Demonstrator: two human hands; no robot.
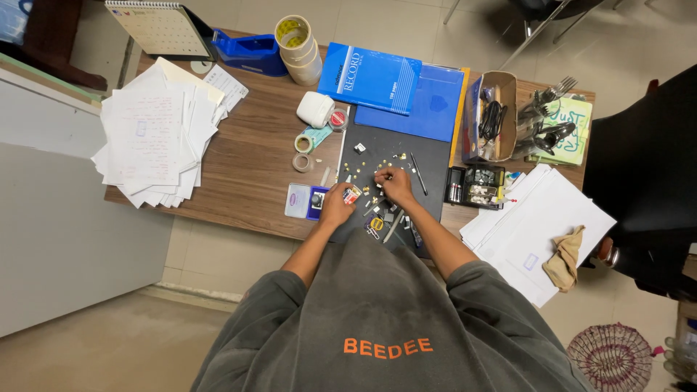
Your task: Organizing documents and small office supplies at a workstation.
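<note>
Working over the black mat (428, 156) at the middle of the wooden desk (254, 156), we have both hands down among a scatter of tiny pale and gold parts (377, 163). Our left hand (337, 207) sits at the mat's near left edge, curled around a small red-and-white item (352, 194); what it is, we cannot tell. Our right hand (397, 185) rests further in on the mat, its fingertips pinched together over one of the small parts, though the piece itself is too small to make out. A thin dark pen-like tool (418, 173) lies on the mat just right of that hand, and a few more small tools lie at the mat's near edge.

Left of the mat lie a small blue-and-white pad (299, 201), tape rolls (303, 143) and a big heap of white papers (156, 134). Behind the mat lies a blue book (370, 76) on a blue folder (432, 109). Right of the mat stand a cardboard box (492, 116) with cables, a small black tray (475, 185), and white sheets (534, 218) with a tan cloth (566, 258) on them.
</note>
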